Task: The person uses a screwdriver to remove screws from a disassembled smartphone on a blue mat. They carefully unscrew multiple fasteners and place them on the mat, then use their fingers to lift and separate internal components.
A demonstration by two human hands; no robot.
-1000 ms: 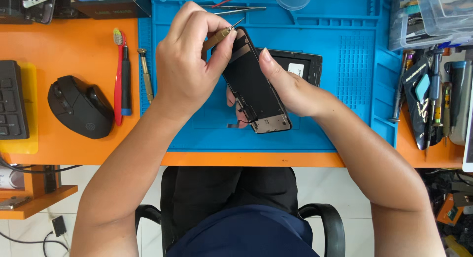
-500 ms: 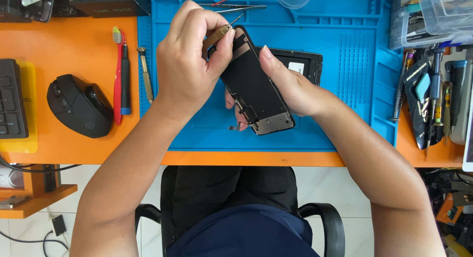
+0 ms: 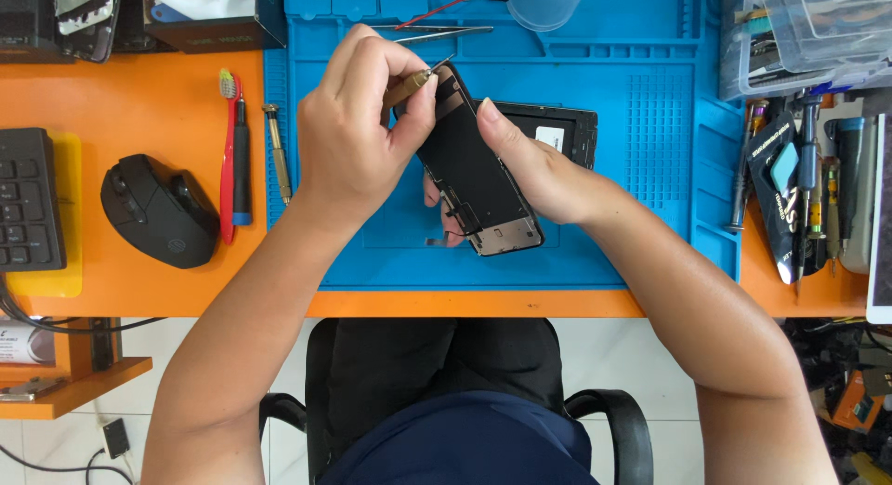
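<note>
I see the work mat (image 3: 650,253) lying mid-desk, reaching the desk's (image 3: 121,95) front edge, with a phone body (image 3: 548,130) on it behind my hands. Left of the mat lie a small screwdriver (image 3: 276,150), a toothbrush (image 3: 227,155), a mouse (image 3: 158,209), and a keyboard (image 3: 28,202) at the left edge. Tweezers (image 3: 437,32) lie at the mat's back edge.

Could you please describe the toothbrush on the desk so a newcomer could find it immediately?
Start at the blue work mat; on the orange desk just off its left edge lie three slim tools. The toothbrush is the leftmost, nearest the black mouse, and the only red one with bristles.
</note>
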